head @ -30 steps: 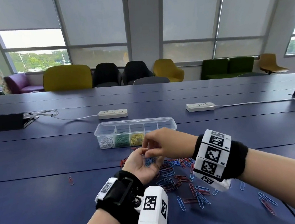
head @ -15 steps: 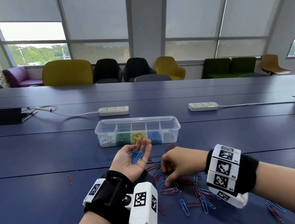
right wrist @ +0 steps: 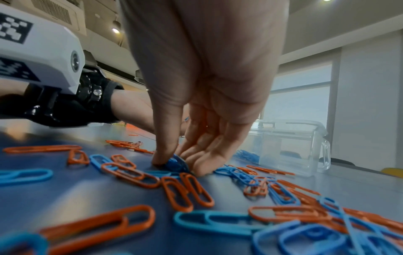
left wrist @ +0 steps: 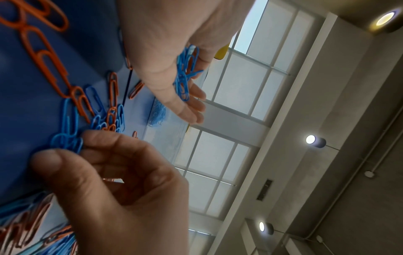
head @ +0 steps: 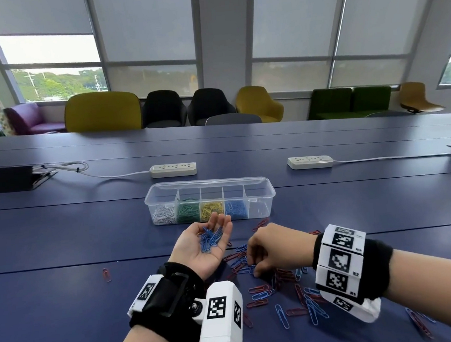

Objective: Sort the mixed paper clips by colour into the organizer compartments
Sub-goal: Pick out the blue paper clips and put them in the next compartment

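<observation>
Head view: the left hand point(head: 202, 247), palm up with fingers relaxed, cradles blue clips point(head: 210, 238) before the clear organizer point(head: 261, 195). Right wrist view: the right hand point(right wrist: 196, 86) pinches a blue clip point(right wrist: 175, 163) among scattered orange clips point(right wrist: 185, 193) on the table point(right wrist: 54, 198).

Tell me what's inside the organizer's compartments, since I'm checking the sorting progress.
In the organizer, left to right: white clips, green clips, yellow clips, blue clips. The rightmost compartment looks empty; the left hand partly covers the yellow one.
</observation>
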Available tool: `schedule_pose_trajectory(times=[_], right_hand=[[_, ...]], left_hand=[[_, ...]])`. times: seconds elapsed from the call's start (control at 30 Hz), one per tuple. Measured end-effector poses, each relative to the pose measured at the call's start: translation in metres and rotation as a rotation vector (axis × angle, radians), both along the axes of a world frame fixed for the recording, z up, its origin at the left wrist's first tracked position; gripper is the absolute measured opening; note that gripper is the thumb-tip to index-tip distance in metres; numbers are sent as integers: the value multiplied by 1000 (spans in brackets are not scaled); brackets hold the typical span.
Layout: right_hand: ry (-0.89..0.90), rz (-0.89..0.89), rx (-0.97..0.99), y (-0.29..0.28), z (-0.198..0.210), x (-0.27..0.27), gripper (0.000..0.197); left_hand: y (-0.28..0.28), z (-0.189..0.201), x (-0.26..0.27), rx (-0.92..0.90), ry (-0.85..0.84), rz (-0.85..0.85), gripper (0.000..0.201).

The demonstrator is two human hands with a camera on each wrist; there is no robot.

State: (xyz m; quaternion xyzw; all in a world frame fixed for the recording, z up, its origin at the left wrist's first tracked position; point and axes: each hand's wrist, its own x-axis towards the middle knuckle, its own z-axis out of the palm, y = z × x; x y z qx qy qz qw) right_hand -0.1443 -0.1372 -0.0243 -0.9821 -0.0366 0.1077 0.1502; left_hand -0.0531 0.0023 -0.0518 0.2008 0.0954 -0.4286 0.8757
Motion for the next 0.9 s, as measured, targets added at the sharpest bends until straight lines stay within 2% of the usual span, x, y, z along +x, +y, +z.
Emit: schedule_pose_trajectory(times=[0.13,0.5,0.67,0.77,0.9], right_hand=[[15,23,-15,2,1,2,16],[86,12,-39,-2,3,-5,17],[-154,-35,129,-8,30,6,12],[-230,11,236,5,38,17,5],[-337,2,237,8,34,30,16]], left_hand=[[1,0,-1,1,-7,3,32],[1,-1,-1,-3,-17,-24,31],[-3,-1,-5,-8,-11,-61,34],[-5,-1,-10,-23,-9,-99,30],[-5,3,-12,-41,13,-91,34]])
